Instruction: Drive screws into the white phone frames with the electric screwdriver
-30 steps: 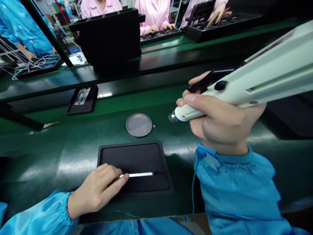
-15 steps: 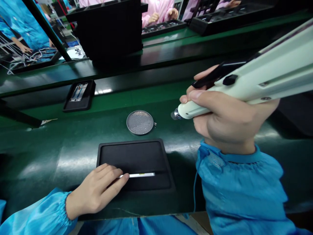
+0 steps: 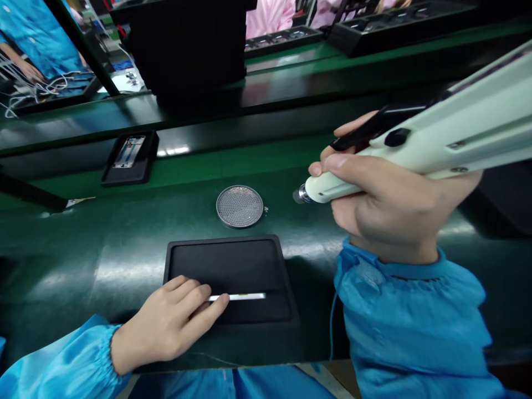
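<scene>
My left hand (image 3: 166,324) is closed on a thin silver phone frame (image 3: 245,296), seen edge-on, over the lower part of a black padded tray (image 3: 228,263). Much of the frame's left end is hidden behind my fingers. In my right hand (image 3: 382,205) is a pale green electric screwdriver (image 3: 432,144) with a black lever, my fingers wrapped round its front end. Its metal tip (image 3: 300,194) points left, above the bench and apart from everything. Between the hands, beyond the tray, lies a round perforated dish (image 3: 240,206) with tiny screws in it.
A smaller black tray (image 3: 143,166) holding another phone frame (image 3: 130,152) sits at the back left. Tall stacked black trays (image 3: 199,50) stand on the raised ledge. A few loose screws (image 3: 266,210) lie beside the dish. People in blue and pink smocks work across the bench.
My left hand has slid slightly right along the phone frame, covering more of it. The screwdriver stays at nearly the same place, and the view has shifted a little.
</scene>
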{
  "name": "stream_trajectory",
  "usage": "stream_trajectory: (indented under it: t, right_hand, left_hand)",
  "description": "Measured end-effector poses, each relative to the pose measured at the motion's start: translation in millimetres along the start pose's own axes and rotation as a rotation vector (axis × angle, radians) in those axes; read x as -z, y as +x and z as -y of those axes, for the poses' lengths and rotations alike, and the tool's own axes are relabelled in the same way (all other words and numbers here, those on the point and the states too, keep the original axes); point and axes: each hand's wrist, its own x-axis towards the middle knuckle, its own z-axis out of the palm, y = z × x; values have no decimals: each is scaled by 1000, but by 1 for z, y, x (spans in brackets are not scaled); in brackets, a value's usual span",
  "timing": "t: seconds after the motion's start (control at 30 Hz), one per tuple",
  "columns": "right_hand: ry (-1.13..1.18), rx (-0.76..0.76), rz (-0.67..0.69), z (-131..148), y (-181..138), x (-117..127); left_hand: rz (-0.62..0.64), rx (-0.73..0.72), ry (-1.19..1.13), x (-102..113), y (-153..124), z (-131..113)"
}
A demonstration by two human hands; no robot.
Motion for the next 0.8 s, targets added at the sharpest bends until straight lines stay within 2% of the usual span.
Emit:
stream_trajectory:
  t: [0.2,0.37,0.67,0.8]
  right_hand:
    - [-2,11,11,-1,0,2]
    - [-45,-36,21,4,-2,1]
    - [-21,-18,15,-2,-1,2]
    - [-17,-31,19,3,-2,1]
  left_hand:
    - [77,23,-5,4,5,-7]
    - [62,22,37,3,5,-8]
    - [98,19,43,1,3,-6]
    - [182,37,61,2,5,-7]
